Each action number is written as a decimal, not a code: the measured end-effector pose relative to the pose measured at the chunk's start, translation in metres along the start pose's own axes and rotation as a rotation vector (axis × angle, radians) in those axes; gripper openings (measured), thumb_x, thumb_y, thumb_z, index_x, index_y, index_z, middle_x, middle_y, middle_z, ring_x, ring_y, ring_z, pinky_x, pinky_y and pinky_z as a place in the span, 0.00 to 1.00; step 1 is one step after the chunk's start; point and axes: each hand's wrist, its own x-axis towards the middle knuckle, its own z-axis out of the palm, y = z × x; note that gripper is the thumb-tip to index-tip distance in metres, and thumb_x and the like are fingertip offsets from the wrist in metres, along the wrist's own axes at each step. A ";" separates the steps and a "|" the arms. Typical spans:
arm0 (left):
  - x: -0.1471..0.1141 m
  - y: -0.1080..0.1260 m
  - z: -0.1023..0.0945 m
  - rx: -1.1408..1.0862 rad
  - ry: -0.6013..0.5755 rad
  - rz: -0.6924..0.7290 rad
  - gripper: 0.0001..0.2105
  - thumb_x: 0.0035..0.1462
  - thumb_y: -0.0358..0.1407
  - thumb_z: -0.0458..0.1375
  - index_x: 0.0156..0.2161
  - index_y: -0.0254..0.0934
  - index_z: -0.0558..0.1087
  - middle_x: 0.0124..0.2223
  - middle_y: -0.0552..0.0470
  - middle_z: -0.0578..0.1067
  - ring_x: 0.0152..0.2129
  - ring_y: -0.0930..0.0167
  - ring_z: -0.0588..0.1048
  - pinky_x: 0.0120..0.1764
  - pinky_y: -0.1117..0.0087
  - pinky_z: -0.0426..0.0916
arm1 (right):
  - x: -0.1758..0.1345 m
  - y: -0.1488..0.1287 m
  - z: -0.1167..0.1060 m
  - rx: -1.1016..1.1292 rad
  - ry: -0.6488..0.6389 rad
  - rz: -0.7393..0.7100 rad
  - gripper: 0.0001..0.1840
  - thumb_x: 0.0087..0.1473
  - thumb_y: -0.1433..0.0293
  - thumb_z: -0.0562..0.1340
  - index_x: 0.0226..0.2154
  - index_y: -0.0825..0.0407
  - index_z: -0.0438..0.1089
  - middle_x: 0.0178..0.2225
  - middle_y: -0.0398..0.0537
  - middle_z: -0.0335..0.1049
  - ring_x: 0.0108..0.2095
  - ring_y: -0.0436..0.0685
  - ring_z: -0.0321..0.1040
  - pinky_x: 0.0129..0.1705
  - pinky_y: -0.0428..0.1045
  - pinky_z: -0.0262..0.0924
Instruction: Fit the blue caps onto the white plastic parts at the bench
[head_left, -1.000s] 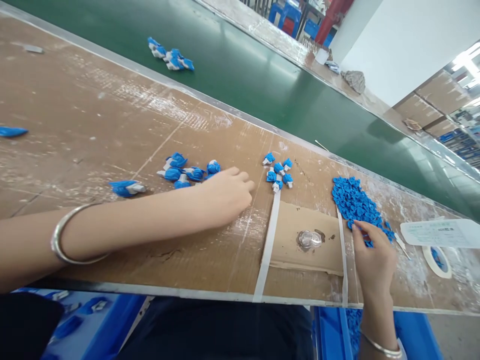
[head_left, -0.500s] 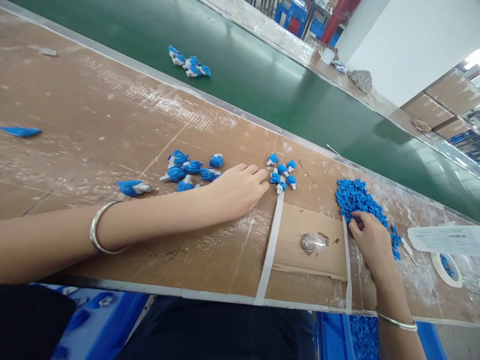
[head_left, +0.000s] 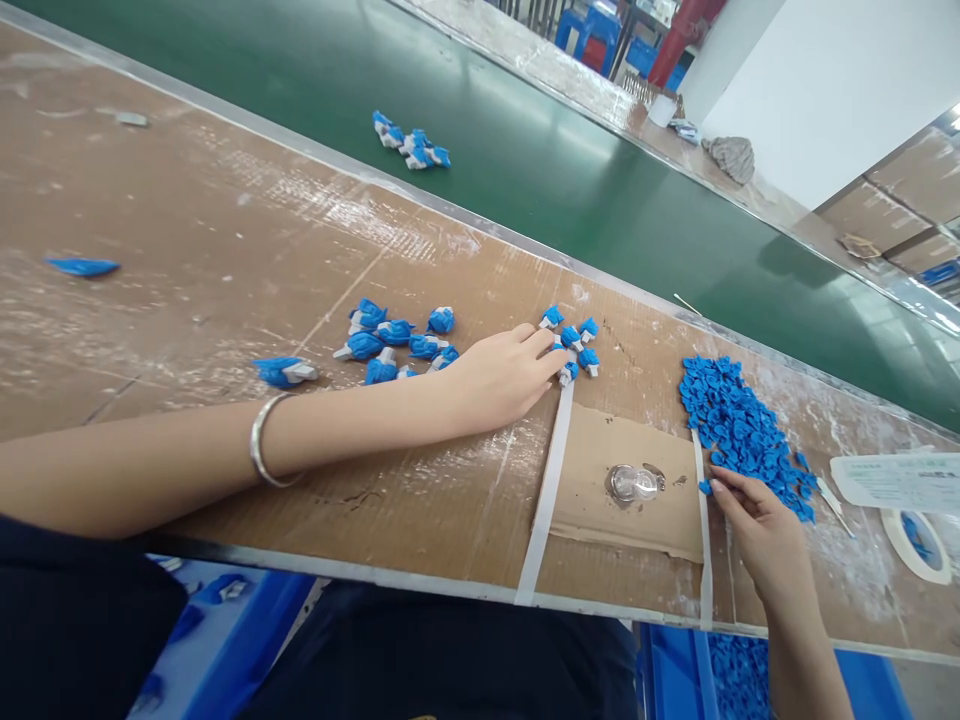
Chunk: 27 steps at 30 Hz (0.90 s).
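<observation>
My left hand (head_left: 517, 378) reaches over the cardboard top. Its stretched, slightly parted fingers touch the near side of a small cluster of blue-and-grey plastic parts (head_left: 589, 358); the thumb is hidden. My right hand (head_left: 772, 545) pinches a small blue plastic piece (head_left: 705, 487) between thumb and forefinger, just left of a heap of similar blue pieces (head_left: 739, 415). Between my hands lies a taped-down cardboard sheet (head_left: 585, 515) bearing a small, clear, round dish (head_left: 634, 484). More blue-and-grey parts (head_left: 394, 332) lie beyond my left forearm.
A green conveyor belt (head_left: 525, 160) runs along the far side, carrying several blue-and-grey parts (head_left: 412, 143). At right are a roll of tape (head_left: 934, 568), a white printed slip (head_left: 892, 480) and a thin white stick (head_left: 834, 508). Blue bins (head_left: 675, 670) stand below the table edge.
My left hand has moved right, onto the blue-and-grey cluster. My right hand has drawn back from the heap toward me, with a small blue piece now showing at its fingertips.
</observation>
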 end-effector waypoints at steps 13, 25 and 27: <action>-0.005 0.016 0.002 -0.433 -0.117 0.128 0.13 0.59 0.21 0.51 0.45 0.31 0.73 0.47 0.43 0.71 0.43 0.64 0.71 0.47 0.66 0.67 | -0.021 -0.007 0.006 -0.144 0.104 -0.247 0.30 0.55 0.42 0.58 0.35 0.50 0.78 0.42 0.52 0.75 0.44 0.65 0.72 0.50 0.61 0.66; -0.007 0.016 -0.003 -0.959 -0.276 -0.222 0.08 0.51 0.26 0.63 0.38 0.34 0.71 0.35 0.55 0.69 0.30 0.72 0.69 0.34 0.73 0.62 | -0.022 -0.012 0.014 -0.062 0.149 -0.032 0.30 0.51 0.43 0.62 0.38 0.52 0.76 0.37 0.52 0.75 0.34 0.63 0.72 0.40 0.56 0.65; -0.008 0.019 -0.006 -1.008 -0.225 -0.234 0.08 0.50 0.26 0.61 0.38 0.35 0.72 0.35 0.55 0.69 0.29 0.73 0.69 0.34 0.74 0.62 | -0.029 -0.021 0.013 -0.052 0.211 -0.035 0.29 0.52 0.45 0.63 0.42 0.52 0.75 0.34 0.50 0.74 0.31 0.60 0.69 0.35 0.54 0.63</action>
